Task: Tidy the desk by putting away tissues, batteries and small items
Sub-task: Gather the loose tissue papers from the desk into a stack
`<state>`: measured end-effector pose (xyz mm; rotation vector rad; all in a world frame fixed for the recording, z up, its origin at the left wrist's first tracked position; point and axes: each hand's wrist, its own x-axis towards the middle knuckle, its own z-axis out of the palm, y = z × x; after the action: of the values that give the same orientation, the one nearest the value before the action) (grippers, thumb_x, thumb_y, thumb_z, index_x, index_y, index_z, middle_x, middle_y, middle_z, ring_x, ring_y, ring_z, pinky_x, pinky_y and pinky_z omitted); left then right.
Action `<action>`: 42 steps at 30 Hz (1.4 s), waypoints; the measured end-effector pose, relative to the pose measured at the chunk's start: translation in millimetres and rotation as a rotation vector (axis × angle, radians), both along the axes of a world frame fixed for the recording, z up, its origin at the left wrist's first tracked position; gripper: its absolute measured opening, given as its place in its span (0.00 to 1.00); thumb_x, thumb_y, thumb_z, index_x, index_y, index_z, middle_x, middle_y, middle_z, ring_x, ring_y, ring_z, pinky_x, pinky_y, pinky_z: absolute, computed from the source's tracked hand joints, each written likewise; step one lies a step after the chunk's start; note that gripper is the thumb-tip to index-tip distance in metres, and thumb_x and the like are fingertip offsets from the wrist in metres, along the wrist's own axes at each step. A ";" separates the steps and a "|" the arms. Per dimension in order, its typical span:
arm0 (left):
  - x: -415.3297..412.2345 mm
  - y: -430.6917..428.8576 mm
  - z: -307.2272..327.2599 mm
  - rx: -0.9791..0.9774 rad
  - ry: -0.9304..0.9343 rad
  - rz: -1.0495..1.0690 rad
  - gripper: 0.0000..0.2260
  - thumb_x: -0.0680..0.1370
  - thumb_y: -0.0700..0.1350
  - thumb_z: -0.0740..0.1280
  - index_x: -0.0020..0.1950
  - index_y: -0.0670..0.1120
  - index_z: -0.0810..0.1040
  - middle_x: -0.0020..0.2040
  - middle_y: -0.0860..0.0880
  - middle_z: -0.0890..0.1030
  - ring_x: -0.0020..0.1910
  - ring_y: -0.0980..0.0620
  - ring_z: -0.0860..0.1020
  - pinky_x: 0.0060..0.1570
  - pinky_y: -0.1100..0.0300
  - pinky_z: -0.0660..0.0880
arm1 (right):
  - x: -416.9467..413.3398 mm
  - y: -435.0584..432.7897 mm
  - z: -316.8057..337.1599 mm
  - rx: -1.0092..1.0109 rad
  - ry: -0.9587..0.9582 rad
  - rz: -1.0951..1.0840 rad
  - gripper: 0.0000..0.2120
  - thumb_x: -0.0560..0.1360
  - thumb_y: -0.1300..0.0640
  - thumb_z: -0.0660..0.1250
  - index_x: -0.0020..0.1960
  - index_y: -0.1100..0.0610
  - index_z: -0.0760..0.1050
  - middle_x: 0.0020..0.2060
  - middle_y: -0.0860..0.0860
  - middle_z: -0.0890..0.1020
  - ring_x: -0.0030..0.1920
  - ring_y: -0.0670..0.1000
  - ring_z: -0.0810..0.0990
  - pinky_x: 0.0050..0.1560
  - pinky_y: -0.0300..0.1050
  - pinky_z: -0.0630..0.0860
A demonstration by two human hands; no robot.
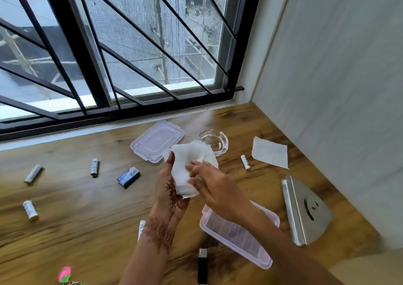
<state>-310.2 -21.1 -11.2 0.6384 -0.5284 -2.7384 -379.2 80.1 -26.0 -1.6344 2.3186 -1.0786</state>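
Observation:
A bunch of white tissues (189,162) is held above the middle of the wooden desk (87,197). My left hand (169,188), marked with henna, grips it from below and the left. My right hand (209,182) presses its fingers on the tissues from the right. One flat tissue (269,152) lies at the back right. Several batteries lie scattered: at the far left (33,174), lower left (30,211), centre left (94,167) and right of the glass dish (245,162). Another battery (141,230) is partly hidden by my left forearm.
An open clear plastic box (237,233) sits under my right forearm, its lid (157,140) at the back. A glass ashtray (214,141), a small blue box (128,177), a black lighter (202,265), a metal stand (305,210) and a pink flower item (65,274) also lie here.

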 end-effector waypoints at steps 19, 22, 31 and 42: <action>-21.0 21.5 8.8 -0.157 -0.163 0.093 0.07 0.80 0.41 0.58 0.50 0.44 0.75 0.33 0.48 0.85 0.30 0.49 0.83 0.24 0.53 0.79 | -165.8 58.6 -57.6 0.302 -0.081 -0.656 0.10 0.76 0.56 0.64 0.55 0.59 0.72 0.52 0.55 0.79 0.51 0.54 0.77 0.48 0.48 0.74; -23.7 23.2 11.3 -0.159 -0.167 0.108 0.07 0.80 0.41 0.58 0.49 0.44 0.75 0.32 0.48 0.84 0.29 0.50 0.83 0.23 0.54 0.78 | -166.1 57.8 -68.4 0.345 -0.018 -0.664 0.05 0.78 0.58 0.61 0.51 0.59 0.73 0.50 0.55 0.79 0.49 0.53 0.77 0.44 0.44 0.72; -27.1 25.9 7.6 -0.168 -0.158 0.106 0.08 0.80 0.42 0.57 0.54 0.42 0.74 0.34 0.47 0.85 0.31 0.49 0.83 0.24 0.53 0.78 | -169.7 59.0 -73.8 0.357 0.208 -0.644 0.07 0.79 0.60 0.57 0.53 0.61 0.73 0.50 0.57 0.79 0.51 0.55 0.76 0.47 0.47 0.73; -36.3 35.6 9.0 -0.151 -0.181 0.046 0.09 0.80 0.42 0.56 0.48 0.42 0.75 0.32 0.46 0.84 0.29 0.48 0.83 0.23 0.53 0.78 | -83.5 37.6 9.3 -0.293 -0.379 -0.418 0.05 0.80 0.57 0.57 0.50 0.59 0.68 0.34 0.46 0.72 0.29 0.42 0.70 0.29 0.32 0.68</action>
<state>-346.5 14.5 -2.2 0.8531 -0.7444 -2.5811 -462.7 117.7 -16.7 -0.9048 2.3682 -1.7078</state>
